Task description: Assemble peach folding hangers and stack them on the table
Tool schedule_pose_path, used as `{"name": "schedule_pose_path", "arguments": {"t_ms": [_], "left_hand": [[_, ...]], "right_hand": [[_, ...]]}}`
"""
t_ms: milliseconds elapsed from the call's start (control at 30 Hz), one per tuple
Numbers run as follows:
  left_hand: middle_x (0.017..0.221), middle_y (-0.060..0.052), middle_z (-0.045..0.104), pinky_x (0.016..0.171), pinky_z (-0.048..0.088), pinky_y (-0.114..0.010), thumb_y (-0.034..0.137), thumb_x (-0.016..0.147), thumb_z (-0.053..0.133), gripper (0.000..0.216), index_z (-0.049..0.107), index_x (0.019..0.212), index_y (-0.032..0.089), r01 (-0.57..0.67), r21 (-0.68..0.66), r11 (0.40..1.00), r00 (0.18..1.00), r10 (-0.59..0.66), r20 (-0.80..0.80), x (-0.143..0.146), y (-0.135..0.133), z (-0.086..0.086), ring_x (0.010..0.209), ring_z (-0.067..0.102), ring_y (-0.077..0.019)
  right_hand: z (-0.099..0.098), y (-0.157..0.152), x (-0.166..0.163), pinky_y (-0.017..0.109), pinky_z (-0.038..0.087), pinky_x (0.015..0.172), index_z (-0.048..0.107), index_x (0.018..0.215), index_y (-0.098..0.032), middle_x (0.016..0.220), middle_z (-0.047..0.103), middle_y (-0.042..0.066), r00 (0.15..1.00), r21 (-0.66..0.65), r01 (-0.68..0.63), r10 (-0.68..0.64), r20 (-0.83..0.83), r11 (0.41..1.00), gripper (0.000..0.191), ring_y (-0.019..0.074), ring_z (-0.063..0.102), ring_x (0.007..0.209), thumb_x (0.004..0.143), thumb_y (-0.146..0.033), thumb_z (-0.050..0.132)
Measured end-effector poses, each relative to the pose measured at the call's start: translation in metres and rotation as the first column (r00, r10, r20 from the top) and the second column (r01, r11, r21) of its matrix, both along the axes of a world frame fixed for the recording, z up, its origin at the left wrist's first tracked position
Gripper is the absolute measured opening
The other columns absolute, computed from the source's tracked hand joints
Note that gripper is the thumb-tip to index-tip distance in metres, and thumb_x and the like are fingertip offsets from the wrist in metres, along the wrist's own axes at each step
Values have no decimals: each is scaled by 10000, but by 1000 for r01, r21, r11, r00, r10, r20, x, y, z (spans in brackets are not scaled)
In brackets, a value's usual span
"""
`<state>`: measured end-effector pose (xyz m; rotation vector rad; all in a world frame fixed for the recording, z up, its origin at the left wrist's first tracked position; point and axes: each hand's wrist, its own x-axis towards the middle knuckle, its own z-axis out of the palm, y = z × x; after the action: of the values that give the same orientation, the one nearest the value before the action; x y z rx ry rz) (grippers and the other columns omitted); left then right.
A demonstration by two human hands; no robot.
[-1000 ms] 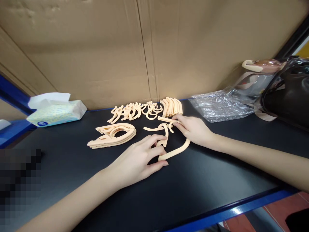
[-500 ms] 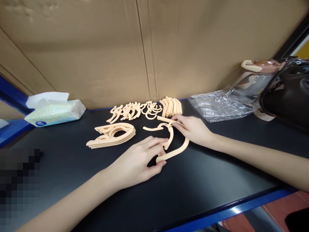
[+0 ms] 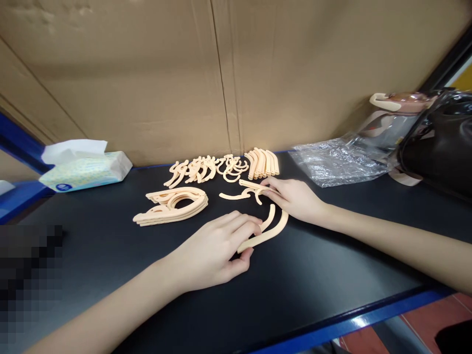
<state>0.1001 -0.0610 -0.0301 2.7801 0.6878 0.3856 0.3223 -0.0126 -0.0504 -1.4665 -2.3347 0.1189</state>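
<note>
My left hand [image 3: 217,246] is closed, its thumb and fingers round the near end of a long curved peach plastic hanger arm [image 3: 267,237]. A shorter curved piece [image 3: 270,215] shows beside its fingertips, apart from the parts above it. My right hand [image 3: 297,196] pinches a straight-looking hanger arm [image 3: 249,184] near its joint; the far end of the long curved arm passes under this hand. A hook [image 3: 234,196] sticks out leftward by the right fingertips. To the left lies a stack of folded hangers [image 3: 184,215].
Along the cardboard wall [image 3: 147,73] lie piles of small curved pieces [image 3: 201,168], hooks [image 3: 232,167] and hanger arms [image 3: 262,163]. A tissue pack [image 3: 86,169] is at left. A clear plastic bag [image 3: 332,160], a bottle [image 3: 391,125] and a dark bag [image 3: 438,147] are at right.
The shorter curved piece has shifted and turned by the left fingers, away from the joint at the right hand. The right hand has barely moved.
</note>
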Motion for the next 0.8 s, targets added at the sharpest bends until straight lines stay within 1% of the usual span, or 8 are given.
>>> {"name": "schedule_pose_path", "arguments": {"t_ms": [200, 467, 600, 700, 800], "left_hand": [[1142, -57, 577, 894, 437, -312, 78, 820, 433, 262, 516, 1052, 169, 28, 87, 996, 999, -25, -32, 0, 0, -2, 1027, 522, -184], [1165, -67, 575, 897, 453, -336, 73, 832, 413, 283, 521, 1076, 169, 40, 120, 992, 998, -34, -52, 0, -1, -1, 1034, 531, -194], [1186, -68, 562, 911, 445, -338, 79, 846, 400, 308, 508, 1121, 169, 16, 121, 992, 998, -9, -62, -1, -1, -2, 1050, 521, -191], [1194, -65, 554, 910, 438, -340, 100, 872, 391, 291, 501, 1132, 170, -10, 135, 991, 998, 19, -68, -1, 2, -4, 1059, 510, -192], [1198, -59, 553, 937, 418, -343, 97, 895, 375, 271, 509, 1118, 174, -45, 169, 985, 996, 57, -64, -3, 7, -7, 1092, 488, -191]], "right_hand": [[-1, 0, 0, 237, 373, 593, 549, 1044, -229, 804, 666, -13, 1000, 11, -12, 12, 13, 1000, 240, 152, 613, 673, 946, -359, 372], [1, -1, 0, 243, 385, 604, 546, 1046, -224, 832, 677, -9, 1000, 18, -24, 23, 11, 1000, 221, 158, 628, 708, 942, -333, 384], [1, -2, 1, 250, 398, 628, 548, 1045, -223, 860, 677, -3, 999, 6, -32, 32, 11, 999, 231, 165, 630, 732, 939, -343, 383], [1, -3, 1, 249, 397, 627, 552, 1042, -220, 856, 677, 1, 999, 7, -36, 36, 13, 999, 226, 160, 623, 715, 929, -342, 400], [1, -4, 0, 234, 385, 597, 551, 1040, -216, 821, 673, -5, 997, 13, -71, 71, 3, 997, 213, 146, 607, 671, 916, -336, 425]]}}
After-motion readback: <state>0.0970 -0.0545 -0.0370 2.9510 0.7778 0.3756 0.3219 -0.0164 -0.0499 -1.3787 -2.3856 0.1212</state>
